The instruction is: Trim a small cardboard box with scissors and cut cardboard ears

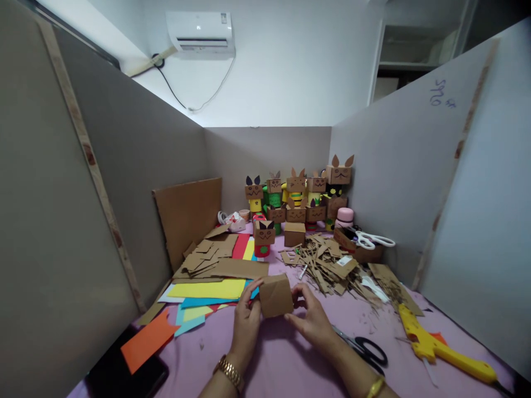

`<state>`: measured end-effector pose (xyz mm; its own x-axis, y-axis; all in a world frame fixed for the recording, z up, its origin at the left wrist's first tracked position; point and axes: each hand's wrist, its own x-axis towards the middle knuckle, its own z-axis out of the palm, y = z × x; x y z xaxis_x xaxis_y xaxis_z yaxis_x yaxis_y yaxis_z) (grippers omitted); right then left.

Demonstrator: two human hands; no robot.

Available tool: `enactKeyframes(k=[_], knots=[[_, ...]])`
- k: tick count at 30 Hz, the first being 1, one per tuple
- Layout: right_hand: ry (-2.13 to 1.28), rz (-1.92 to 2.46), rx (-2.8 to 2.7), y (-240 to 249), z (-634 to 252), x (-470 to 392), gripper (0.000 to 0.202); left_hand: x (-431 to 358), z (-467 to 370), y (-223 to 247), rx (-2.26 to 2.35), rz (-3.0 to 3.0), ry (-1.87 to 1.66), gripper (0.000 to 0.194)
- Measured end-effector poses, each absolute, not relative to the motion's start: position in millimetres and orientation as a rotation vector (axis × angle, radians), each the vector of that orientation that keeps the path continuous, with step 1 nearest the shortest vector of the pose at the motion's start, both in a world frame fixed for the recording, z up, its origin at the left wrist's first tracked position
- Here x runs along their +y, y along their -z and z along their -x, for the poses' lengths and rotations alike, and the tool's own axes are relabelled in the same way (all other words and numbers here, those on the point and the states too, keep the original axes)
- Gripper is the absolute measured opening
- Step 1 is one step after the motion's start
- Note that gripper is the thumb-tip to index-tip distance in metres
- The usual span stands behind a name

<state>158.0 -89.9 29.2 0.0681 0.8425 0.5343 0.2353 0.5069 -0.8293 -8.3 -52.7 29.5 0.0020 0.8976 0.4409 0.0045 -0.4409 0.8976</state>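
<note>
Between my two hands is a small brown cardboard box [276, 297], raised a little over the pink cloth near the front. My left hand [249, 312] grips its left side, with the thumb toward me and the fingers partly hidden behind it. On the right side, my right hand [309, 315] pinches the box near its lower corner with thumb and fingers. Black-handled scissors [365, 351] lie beside my right forearm. Coloured paper sheets [207, 289] spread out to the left of my left hand.
Cardboard animal figures [264, 239] stand stacked at the back, beside a plain cardboard box [294, 235]. Cardboard scraps [323, 260] are heaped right of centre. A yellow glue gun [443, 351] lies at the right; orange paper [149, 340] rests on a black object at the left. Grey panels [265, 152] enclose the table.
</note>
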Motion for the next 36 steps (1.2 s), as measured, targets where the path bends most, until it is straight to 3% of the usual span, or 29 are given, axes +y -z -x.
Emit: enactKeyframes(k=[8,16,36], knots=[[-0.633,0.99,-1.52,-25,-159,-91,0.076,-50,9,-25,0.914,-1.494,-1.471,0.037],[-0.635,1.017,-1.544,-22,-159,-90,0.069,-56,5,-30,0.856,-1.483,-1.397,0.052],[-0.566,0.96,-1.551,-19,-162,-89,0.067,-61,3,-35,0.87,-1.466,-1.469,0.021]])
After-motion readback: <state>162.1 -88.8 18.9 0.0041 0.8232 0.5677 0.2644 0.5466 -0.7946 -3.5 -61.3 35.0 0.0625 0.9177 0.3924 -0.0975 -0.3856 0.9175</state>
